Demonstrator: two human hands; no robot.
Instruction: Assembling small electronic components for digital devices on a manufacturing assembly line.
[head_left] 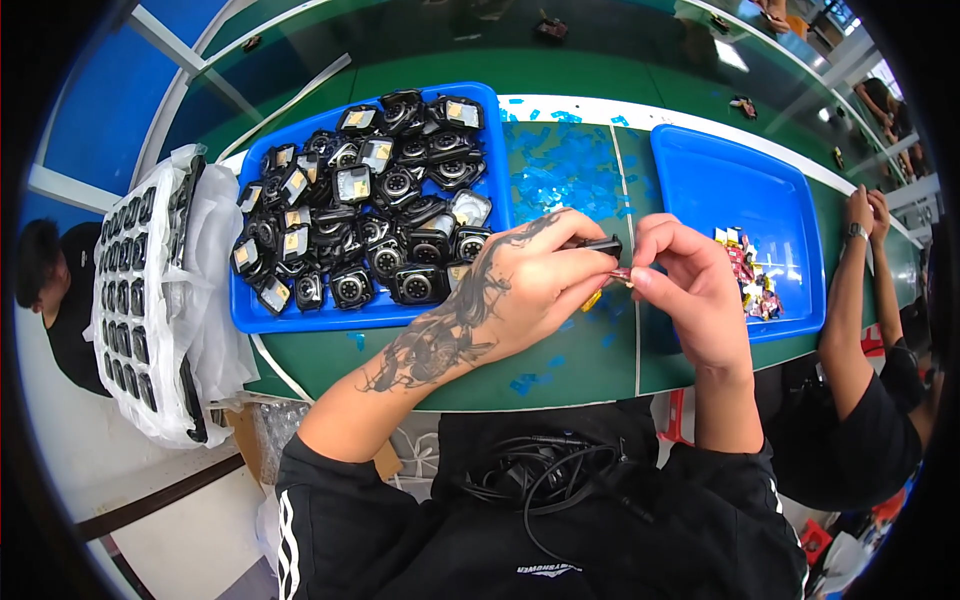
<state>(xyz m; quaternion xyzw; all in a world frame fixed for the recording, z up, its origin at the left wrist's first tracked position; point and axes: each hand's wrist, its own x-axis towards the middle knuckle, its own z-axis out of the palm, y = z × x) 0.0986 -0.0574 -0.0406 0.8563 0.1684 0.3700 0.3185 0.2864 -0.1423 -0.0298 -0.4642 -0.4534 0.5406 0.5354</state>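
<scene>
My left hand (535, 280), tattooed, is closed around a black watch case (603, 244), mostly hidden by its fingers. A small reddish piece (622, 274) sits between the fingertips of both hands, pinched by my right hand (690, 285) with thumb and forefinger. What kind of part it is cannot be made out. Both hands meet above the green table. Just left of them, a blue tray (496, 140) is heaped with black watch cases (397, 183), some showing round sensor backs and others pale rectangular insides. Beneath my fingers a bit of yellow (592, 300) shows.
Scraps of blue film (565, 170) litter the green table (450, 375). On the right, another blue tray (715, 185) holds small red, yellow and silver parts (748, 275). Stacked plastic-wrapped trays of watches (130, 285) stand at far left. A co-worker's arm (850, 290) rests at right.
</scene>
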